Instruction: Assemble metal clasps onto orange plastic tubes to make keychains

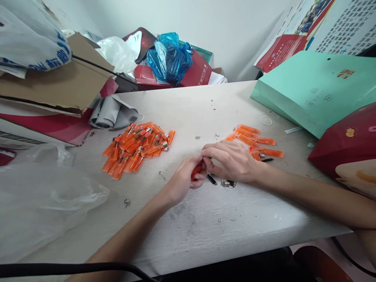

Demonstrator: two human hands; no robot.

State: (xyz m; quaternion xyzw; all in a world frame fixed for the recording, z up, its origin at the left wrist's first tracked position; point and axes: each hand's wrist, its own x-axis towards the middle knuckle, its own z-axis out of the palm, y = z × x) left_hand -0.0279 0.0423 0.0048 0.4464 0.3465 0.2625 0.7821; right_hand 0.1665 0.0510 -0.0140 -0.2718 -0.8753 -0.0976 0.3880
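My left hand [185,176] is wrapped round an orange lighter [196,170] above the middle of the table. At the lighter's upper end, my right hand [233,159] has its thumb and fingertips pressed together; they cover that end from sight. A heap of orange lighters [136,147], many with metal tops, lies to the left. Several more orange lighters [252,138] are spread beyond my right hand, partly hidden by it. Under the right hand lie a small black piece [212,179] and a rubber band [228,187] with small metal and black bits within it.
A clear plastic bag [49,196] and cardboard boxes [64,78] line the left side of the white table [188,227]. A blue plastic bag [170,58] sits at the back. Green [317,82] and red [346,152] paper bags stand right. A black cable [73,268] crosses the lower left.
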